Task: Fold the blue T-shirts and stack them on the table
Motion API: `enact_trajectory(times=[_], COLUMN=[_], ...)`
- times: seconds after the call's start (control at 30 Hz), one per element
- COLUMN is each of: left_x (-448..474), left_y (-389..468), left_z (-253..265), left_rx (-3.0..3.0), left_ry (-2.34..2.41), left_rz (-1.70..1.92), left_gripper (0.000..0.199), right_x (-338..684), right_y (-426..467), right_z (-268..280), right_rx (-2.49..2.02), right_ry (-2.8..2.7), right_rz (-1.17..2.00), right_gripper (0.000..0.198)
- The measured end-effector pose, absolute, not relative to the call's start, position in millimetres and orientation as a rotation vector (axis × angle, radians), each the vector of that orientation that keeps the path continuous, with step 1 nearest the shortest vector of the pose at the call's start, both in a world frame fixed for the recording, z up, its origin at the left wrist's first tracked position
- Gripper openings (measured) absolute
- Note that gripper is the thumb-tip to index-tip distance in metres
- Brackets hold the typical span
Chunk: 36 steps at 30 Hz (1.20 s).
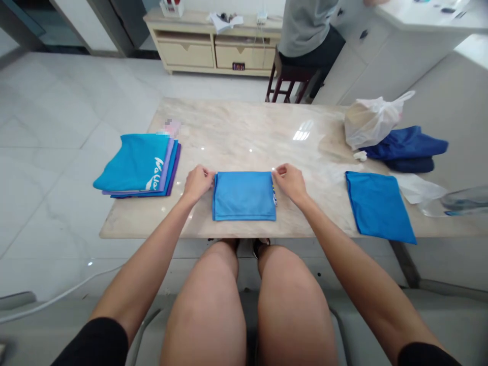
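Two bare hands reach over the worktop (236, 127) in front of the seated person, one at each far corner of a folded blue cloth (244, 198). The left hand (199, 183) is half curled, thumb and fingertips drawn close together right at the cloth's far left corner. The right hand (290, 183) mirrors it at the far right corner, its thumb and forefinger nearly meeting there, the other fingers bent in. From here I can't tell whether either one actually has fabric nipped between the tips.

The cloth lies flat as a neat rectangle near the worktop's front edge, straight ahead of the person's knees, and a strip of colourful print peeks out along its right side. Over to the left sits a stack of folded cloths (139, 162), bright blue with white lettering on top, lilac, blue and purple edges showing beneath; its left side juts past the worktop. Off to the right, well apart from the hands, another folded blue cloth (381, 206) lies askew, one corner poking over the front edge. Behind it are a rumpled navy cloth (409, 145) and a knotted white plastic bag (369, 122). Across the room, someone in a grey top (307, 28) sits on a dark stool (292, 76).
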<state>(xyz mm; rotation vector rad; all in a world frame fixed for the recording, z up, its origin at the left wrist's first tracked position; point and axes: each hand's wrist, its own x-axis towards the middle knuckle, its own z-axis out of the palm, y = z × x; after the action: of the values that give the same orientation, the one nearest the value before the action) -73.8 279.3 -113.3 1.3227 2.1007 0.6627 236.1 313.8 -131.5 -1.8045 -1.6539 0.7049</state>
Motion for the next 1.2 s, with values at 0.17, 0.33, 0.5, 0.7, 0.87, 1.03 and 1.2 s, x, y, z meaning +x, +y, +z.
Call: enact_trajectory(times=[0.17, 0.33, 0.5, 0.7, 0.87, 1.03, 1.2], left_x=[-59.9, -34.8, -41.1, -51.4, -56.2, -55.8, -49.4], left_y=[256.8, 195.4, 192.8, 211.5, 211.5, 209.8, 192.9], left_z=[-106.4, -102.8, -111.6, -105.7, -116.7, -122.3, -103.4], left_rx=[1.757, 1.708, 1.490, 1.443, 1.407, 1.414, 1.431], left_ry=[2.217, 2.273, 2.330, 2.212, 2.157, 2.167, 2.320], left_rz=[0.760, 0.374, 0.119, 0.292, 0.265, 0.417, 0.408], left_gripper=[0.020, 0.026, 0.039, 0.030, 0.033, 0.023, 0.018], right_x=[241.6, 237.9, 241.4, 239.5, 241.0, 235.3, 236.8], right_y=[309.8, 256.1, 249.5, 271.8, 274.7, 277.3, 270.1], right_z=[-136.4, -141.1, -154.9, -135.8, -134.8, -138.5, -127.3], right_rx=[-1.629, -1.784, -1.852, -1.846, -1.888, -1.901, -2.040], right_ry=[-1.894, -2.021, -2.064, -1.828, -1.874, -1.831, -1.939], right_rz=[0.219, 0.330, 0.534, 0.869, 0.960, 0.836, 0.524], right_gripper=[0.023, 0.030, 0.033, 0.027, 0.033, 0.026, 0.026])
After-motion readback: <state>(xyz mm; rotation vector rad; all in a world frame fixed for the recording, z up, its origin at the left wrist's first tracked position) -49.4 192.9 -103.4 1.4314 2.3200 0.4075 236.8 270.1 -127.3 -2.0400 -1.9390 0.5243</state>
